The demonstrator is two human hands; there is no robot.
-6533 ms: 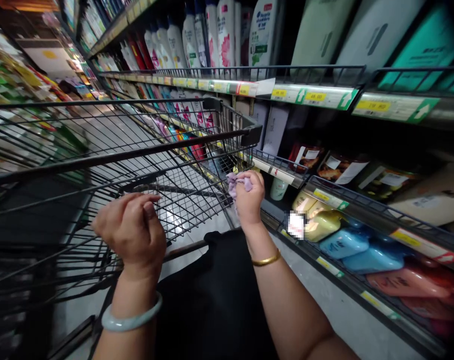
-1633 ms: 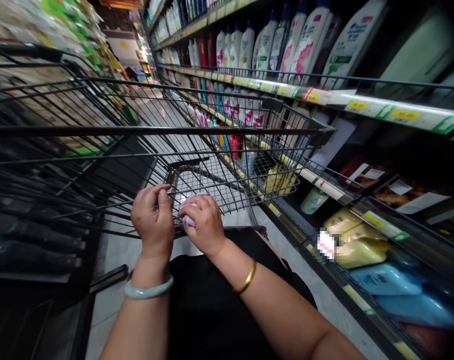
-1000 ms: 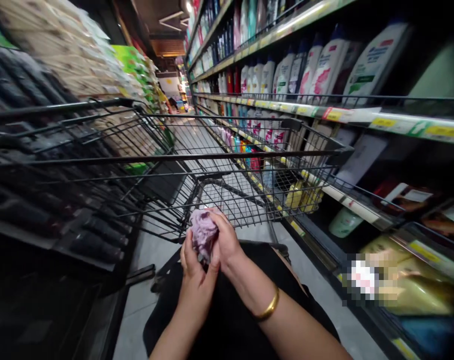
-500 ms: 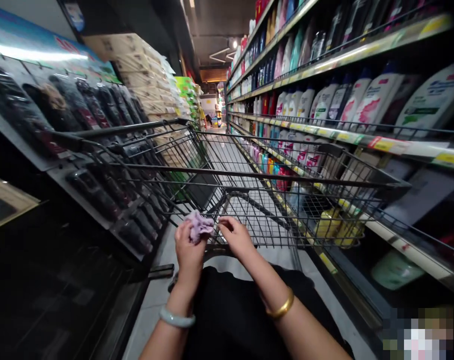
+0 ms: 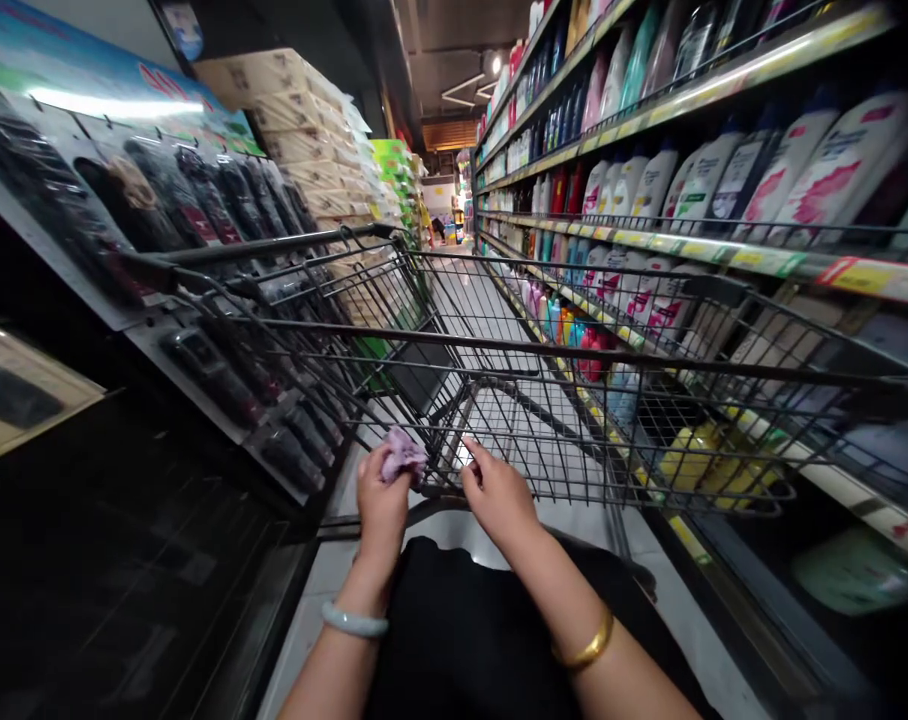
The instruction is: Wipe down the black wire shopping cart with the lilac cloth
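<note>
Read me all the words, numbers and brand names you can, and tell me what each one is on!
I can't read any for sure.
White bottles with pink flowers: labels too blurred.
Yellow price tag on the right shelf edge: too blurred.
Red writing on the blue banner: too blurred.
Bottles farther down the aisle: labels too small.

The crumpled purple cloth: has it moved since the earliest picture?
Yes, the crumpled purple cloth has moved left along the black wire shopping cart, from the right hand near its right end to the left hand.
</note>
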